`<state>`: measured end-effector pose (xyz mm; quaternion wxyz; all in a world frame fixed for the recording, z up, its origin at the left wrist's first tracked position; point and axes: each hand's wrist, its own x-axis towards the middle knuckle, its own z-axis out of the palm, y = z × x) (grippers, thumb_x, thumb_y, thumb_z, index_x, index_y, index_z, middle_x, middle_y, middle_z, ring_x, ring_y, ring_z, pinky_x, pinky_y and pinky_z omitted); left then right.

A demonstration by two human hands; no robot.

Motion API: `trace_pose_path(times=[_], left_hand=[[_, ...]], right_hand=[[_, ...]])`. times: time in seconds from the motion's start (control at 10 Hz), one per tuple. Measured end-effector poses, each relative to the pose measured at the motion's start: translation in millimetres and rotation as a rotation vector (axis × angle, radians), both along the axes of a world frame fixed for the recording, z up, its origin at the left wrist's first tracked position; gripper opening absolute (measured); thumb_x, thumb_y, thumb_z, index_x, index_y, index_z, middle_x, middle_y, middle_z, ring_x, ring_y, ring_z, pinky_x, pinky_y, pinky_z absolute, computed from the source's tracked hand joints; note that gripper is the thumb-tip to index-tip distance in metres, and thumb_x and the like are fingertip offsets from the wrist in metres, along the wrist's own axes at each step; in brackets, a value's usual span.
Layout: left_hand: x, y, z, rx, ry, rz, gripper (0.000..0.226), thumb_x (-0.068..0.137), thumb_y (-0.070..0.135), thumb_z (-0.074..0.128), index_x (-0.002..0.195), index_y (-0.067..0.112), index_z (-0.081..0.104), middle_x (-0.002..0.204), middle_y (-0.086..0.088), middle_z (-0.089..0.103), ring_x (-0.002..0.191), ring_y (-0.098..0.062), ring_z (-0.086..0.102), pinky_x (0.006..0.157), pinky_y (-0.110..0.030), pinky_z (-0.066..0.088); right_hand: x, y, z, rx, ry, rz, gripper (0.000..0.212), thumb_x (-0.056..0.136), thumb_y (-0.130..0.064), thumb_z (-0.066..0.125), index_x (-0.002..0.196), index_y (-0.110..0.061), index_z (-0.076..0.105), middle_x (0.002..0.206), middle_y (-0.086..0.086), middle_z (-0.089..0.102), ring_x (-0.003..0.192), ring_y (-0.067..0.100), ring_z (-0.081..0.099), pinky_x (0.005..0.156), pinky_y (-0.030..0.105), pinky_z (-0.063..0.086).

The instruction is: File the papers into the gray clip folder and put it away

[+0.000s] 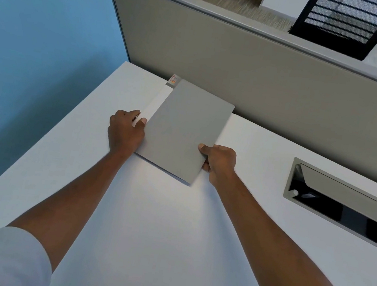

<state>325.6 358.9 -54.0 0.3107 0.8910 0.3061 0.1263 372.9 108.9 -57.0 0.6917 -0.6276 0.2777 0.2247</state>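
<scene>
The gray clip folder (185, 130) is held closed over the white table (169, 237), near the partition (264, 80). With both arms outstretched, its left edge is gripped by the left hand (124, 134) with curled fingers (135, 114), and its right edge is pinched by the right hand (219, 164).

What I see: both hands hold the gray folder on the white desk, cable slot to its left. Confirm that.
Wrong side. The head view shows the cable slot to the right of the folder, not its left. The rest stands: left hand and right hand both hold the folder on the white desk.
</scene>
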Motion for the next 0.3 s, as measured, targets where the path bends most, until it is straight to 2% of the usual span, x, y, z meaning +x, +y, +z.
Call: trace_pose_path(times=[0.1,0.2,0.3], left_hand=[[-1,-5,3,0.116,0.084,-0.007,0.043,0.104,0.035,0.064,0.14,0.013,0.069,0.133,-0.02,0.064,0.126,-0.041,0.056,0.103,-0.054,0.048],[1,-5,7,0.229,0.183,-0.037,0.043,0.105,0.038,0.059,0.14,0.014,0.067,0.135,-0.02,0.063,0.128,-0.042,0.055,0.102,-0.054,0.045],[5,-12,19,0.233,0.205,-0.007,0.048,0.103,0.035,0.063,0.145,0.014,0.059,0.14,-0.019,0.06,0.133,-0.041,0.053,0.106,-0.054,0.042]], right_hand=[[-1,0,2,-0.09,-0.064,-0.026,0.03,0.083,-0.001,0.083,0.106,0.015,0.07,0.104,0.026,0.078,0.086,0.033,0.079,0.082,0.06,0.066],[-2,-5,7,-0.191,-0.126,-0.103,0.024,0.083,-0.004,0.074,0.106,-0.009,0.073,0.1,0.009,0.079,0.077,0.027,0.077,0.081,0.053,0.069],[-6,-17,16,-0.3,-0.193,-0.109,0.025,0.086,-0.014,0.071,0.109,-0.024,0.069,0.094,-0.007,0.077,0.086,0.022,0.076,0.079,0.041,0.064]])
